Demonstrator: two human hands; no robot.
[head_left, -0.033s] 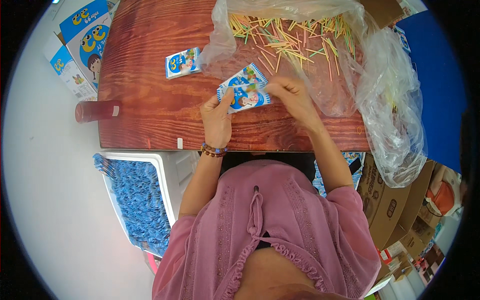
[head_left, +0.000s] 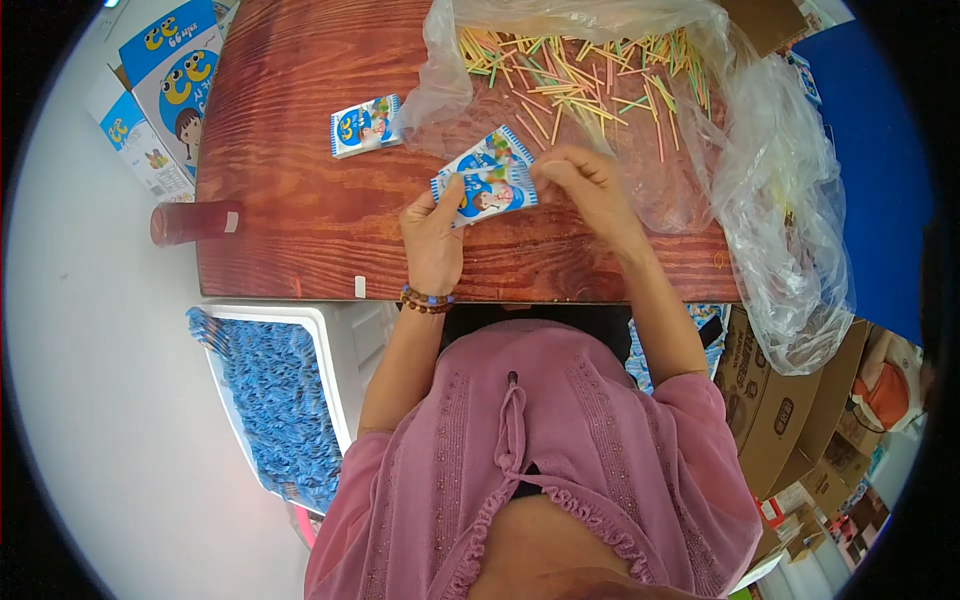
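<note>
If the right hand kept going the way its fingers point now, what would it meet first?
The right hand points left toward the blue-and-white packet that the left hand holds; its fingers sit at the packet's right edge, so the packet comes first. Whether they touch already is unclear.

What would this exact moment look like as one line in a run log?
left hand: holds small blue-and-white printed packet | right hand: pinching at packet's right end | behind: thin coloured sticks on clear plastic bag | surface: red-brown wooden table

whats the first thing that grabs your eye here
A heap of thin coloured sticks on a clear plastic bag at the far right of the red-brown wooden table. Mid-table, the left hand and right hand hold small blue-and-white packets.
</note>
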